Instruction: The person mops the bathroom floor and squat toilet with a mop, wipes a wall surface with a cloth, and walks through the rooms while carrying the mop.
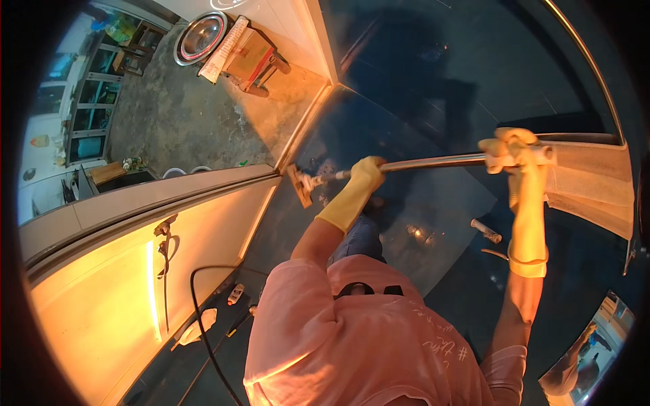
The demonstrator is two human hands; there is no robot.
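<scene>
Both my hands wear yellow rubber gloves and grip one shiny metal pole (433,162). My left hand (366,175) wraps round it near its left end. My right hand (518,150) closes round the pale grip at the other end. At the pole's left end sits a flat, narrow head on a white joint, like a brush or squeegee head (300,186). It is beside the doorway's lower corner, over the dark tiles (399,122); I cannot tell whether it touches them. The pole runs roughly level across the view.
A beige towel (596,179) hangs from a metal rail near my right hand. Below it are a white tube-shaped fitting (485,231) and a mirror (596,348). A black hose (196,291), a small bottle (235,294) and a pale cloth (196,329) lie lower left. Beyond the doorway stands a cardboard box (247,57).
</scene>
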